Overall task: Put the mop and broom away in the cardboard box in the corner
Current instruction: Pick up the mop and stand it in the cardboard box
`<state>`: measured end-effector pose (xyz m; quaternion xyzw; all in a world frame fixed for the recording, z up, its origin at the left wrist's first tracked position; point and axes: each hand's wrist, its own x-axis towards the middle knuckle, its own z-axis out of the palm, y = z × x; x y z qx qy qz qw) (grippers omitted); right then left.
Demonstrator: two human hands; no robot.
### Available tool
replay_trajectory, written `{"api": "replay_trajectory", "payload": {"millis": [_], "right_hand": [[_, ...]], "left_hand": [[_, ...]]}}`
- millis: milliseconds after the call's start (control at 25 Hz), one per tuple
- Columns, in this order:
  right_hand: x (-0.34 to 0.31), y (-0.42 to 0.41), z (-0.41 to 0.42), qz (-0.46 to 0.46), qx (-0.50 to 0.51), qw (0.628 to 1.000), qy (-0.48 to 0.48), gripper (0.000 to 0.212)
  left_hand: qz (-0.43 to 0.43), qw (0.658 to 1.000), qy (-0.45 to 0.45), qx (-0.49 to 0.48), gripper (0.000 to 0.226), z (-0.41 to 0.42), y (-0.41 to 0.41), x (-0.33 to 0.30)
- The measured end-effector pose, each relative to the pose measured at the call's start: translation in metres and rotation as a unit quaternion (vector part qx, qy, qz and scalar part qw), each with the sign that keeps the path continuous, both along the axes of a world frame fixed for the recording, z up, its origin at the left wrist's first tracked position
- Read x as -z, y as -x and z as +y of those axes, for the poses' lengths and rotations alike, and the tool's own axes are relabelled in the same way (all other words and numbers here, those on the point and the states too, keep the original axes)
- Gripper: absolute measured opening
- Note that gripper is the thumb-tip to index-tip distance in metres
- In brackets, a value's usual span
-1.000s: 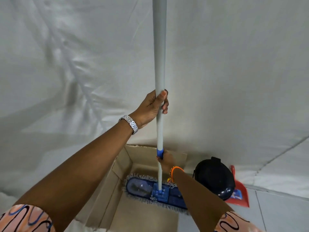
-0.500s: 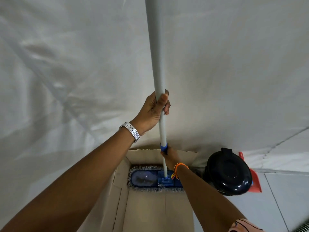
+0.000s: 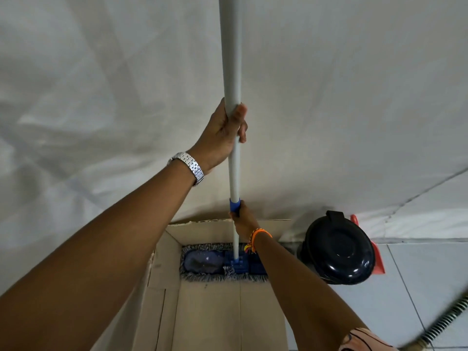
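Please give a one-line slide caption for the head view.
Both hands hold the grey mop pole, its blue fringed head inside the open cardboard box.

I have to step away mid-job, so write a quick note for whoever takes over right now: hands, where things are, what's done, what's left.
Left hand: gripping the mop handle high up.
Right hand: gripping it low, by the blue collar.
Mop head: flat on the bottom of the cardboard box, against the far wall; handle upright.
Done: mop is in the box.
Left: release the mop, then put the broom in. A bristled edge at lower right may be the broom.
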<state>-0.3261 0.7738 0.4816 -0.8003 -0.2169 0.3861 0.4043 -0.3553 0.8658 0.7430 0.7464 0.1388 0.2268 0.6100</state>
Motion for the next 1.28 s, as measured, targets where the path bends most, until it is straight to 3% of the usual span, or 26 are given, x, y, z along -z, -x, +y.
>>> {"api": "replay_trajectory", "payload": {"millis": [160,280,360,480,640,840,1000,1120,1280], "right_hand": [[-0.004,-0.007,0.004,0.012,-0.002,1.000,0.005,0.016],[-0.023,-0.010,-0.003,0.004,-0.020,1.000,0.018,0.038],[-0.034,-0.016,-0.014,0.004,-0.032,0.999,0.042,0.052],[-0.045,-0.026,-0.042,-0.026,-0.033,0.997,0.071,0.053],[-0.061,-0.035,-0.105,-0.041,-0.045,0.994,0.091,0.050],[-0.110,-0.034,-0.241,-0.072,0.003,0.994,0.085,0.032],[-0.121,-0.035,-0.405,-0.081,0.049,0.989,0.110,0.050],[-0.121,-0.041,-0.547,-0.081,0.144,0.972,0.166,0.039],[-0.137,-0.050,-0.735,-0.068,0.281,0.942,0.168,0.033]], "left_hand": [[0.022,0.999,0.018,-0.034,0.028,0.008,-0.015,0.002],[0.097,0.991,-0.023,-0.089,0.030,0.013,-0.017,0.006],[0.152,0.968,-0.094,-0.175,0.043,0.013,-0.011,0.019],[0.148,0.928,-0.161,-0.300,0.055,-0.003,0.006,0.035],[0.125,0.872,-0.288,-0.376,0.043,-0.048,0.021,0.038],[0.098,0.869,-0.369,-0.314,0.039,-0.144,0.019,0.019],[0.105,0.900,-0.321,-0.275,0.037,-0.248,0.013,0.027],[0.155,0.923,-0.265,-0.234,0.036,-0.348,-0.005,0.051],[0.235,0.935,-0.235,-0.127,0.037,-0.514,-0.031,0.087]]}}
